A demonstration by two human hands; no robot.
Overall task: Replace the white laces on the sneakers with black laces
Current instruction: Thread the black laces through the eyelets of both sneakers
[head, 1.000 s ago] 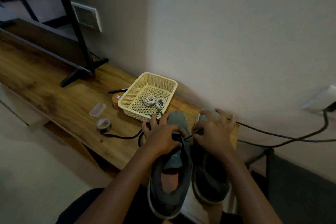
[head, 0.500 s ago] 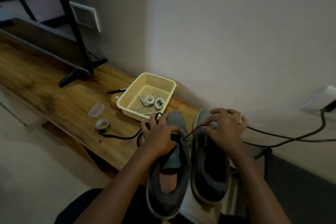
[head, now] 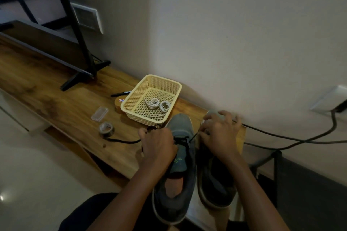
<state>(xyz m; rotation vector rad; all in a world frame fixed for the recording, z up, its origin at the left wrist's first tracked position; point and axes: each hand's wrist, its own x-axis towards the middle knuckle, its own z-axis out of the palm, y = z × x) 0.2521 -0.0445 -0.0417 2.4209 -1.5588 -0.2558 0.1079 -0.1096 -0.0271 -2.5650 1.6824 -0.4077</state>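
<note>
Two sneakers lie side by side at lower centre, toes on the bench point(head: 56, 99): the left sneaker point(head: 181, 124) and the right sneaker point(head: 216, 184). One black lace point(head: 193, 136) runs taut between my hands. My left hand point(head: 159, 146) has its fingers curled on the left sneaker at the eyelets. My right hand point(head: 219, 137) pinches the black lace, its other fingers spread. Two coiled white laces point(head: 154, 103) sit in one basket point(head: 131, 99) just above the toes. Left of it are one tape roll point(head: 106, 128), one clear case point(head: 99, 113) and one pen point(head: 120, 93). My hands hide the eyelets.
</note>
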